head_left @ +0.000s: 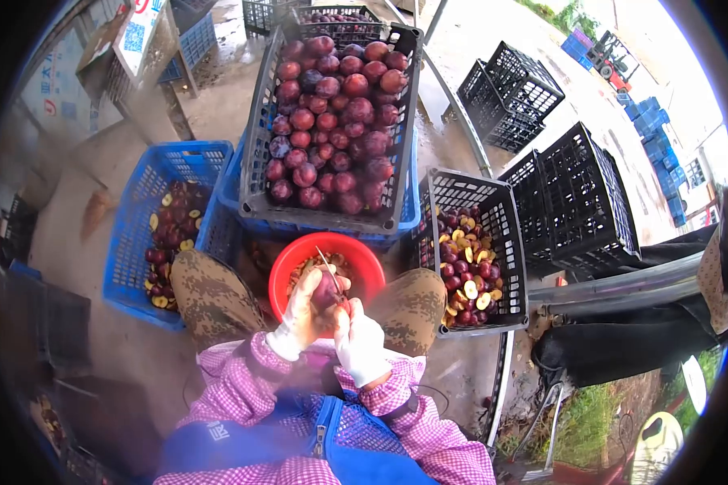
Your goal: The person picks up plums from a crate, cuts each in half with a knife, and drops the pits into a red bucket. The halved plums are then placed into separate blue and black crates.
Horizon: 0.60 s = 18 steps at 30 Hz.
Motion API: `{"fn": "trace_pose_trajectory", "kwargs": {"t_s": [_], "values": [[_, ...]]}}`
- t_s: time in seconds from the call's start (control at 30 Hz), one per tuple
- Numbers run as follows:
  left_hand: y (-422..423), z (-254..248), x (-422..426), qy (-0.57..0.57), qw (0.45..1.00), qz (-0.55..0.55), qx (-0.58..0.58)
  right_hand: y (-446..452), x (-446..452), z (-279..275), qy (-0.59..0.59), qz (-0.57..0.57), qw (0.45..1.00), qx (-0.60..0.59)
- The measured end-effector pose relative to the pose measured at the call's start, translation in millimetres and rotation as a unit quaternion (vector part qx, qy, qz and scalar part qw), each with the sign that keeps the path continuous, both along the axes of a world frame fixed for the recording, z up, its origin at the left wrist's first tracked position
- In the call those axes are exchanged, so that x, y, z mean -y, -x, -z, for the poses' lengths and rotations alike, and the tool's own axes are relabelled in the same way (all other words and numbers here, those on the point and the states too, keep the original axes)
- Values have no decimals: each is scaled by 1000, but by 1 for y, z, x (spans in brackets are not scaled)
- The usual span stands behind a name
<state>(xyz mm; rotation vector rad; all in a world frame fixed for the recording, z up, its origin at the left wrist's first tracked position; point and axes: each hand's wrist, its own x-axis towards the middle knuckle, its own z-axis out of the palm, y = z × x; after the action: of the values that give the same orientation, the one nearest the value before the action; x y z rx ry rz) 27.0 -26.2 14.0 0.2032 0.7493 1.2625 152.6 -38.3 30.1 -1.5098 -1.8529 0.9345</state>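
My left hand [301,314], in a whitish glove, is closed around a dark red plum [326,293] above the red tub [370,260]. My right hand [359,338], also gloved, is closed against the plum's near right side. It grips a small knife [325,260], whose thin blade runs up along the plum; the handle is hidden in the fingers. Small pieces, too fine to make out, lie in the tub between my knees. Straight ahead, a black crate [255,162] heaped with whole plums [326,121] rests on a blue crate [413,212].
Cut plums with yellow flesh fill part of a blue crate [120,242] on the left and a black crate [516,267] on the right. Stacked black crates [578,202] stand farther right. A person's dark trouser leg [615,343] shows at the right edge. A red forklift [615,69] is in the distance.
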Motion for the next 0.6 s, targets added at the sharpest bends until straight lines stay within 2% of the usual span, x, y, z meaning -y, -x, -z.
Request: {"fn": "trace_pose_trajectory", "kwargs": {"t_s": [0.1, 0.17, 0.2, 0.27, 0.3, 0.33, 0.37, 0.4, 0.43, 0.47, 0.53, 0.6], "values": [[-2, -1, 2, 19, 998, -44, -41, 5, 1, 3, -38, -14, 999, 34], [3, 5, -1, -69, 984, -59, -150, 9, 1, 16, -52, -10, 998, 40], [5, 9, -1, -69, 985, -58, -149, 10, 2, 26, -55, 1, 998, 41], [7, 16, -2, -96, 962, -43, -252, 17, 4, 53, -58, 14, 997, 42], [7, 16, -3, -120, 961, -47, -246, 23, 4, 68, -39, 22, 991, -123], [9, 15, -4, -119, 961, -47, -247, 27, 6, 76, -16, 30, 958, -284], [13, 14, -6, -122, 970, -17, -207, 24, 5, 54, -13, 29, 958, -284], [16, 13, -7, -127, 978, 12, -167, 15, 5, 29, 200, 13, 903, -379], [17, 4, -7, -121, 981, 30, -151, 9, 2, 4, 400, -4, 797, -452], [18, -2, -8, -122, 981, 29, -151, 7, 1, -7, 400, -4, 798, -452], [16, -8, -9, -111, 990, 70, -58, 1, 0, -22, 467, -23, 725, -506], [13, 6, -15, -106, 992, 55, -40, -5, 1, -34, 478, -33, 720, -502]]}}
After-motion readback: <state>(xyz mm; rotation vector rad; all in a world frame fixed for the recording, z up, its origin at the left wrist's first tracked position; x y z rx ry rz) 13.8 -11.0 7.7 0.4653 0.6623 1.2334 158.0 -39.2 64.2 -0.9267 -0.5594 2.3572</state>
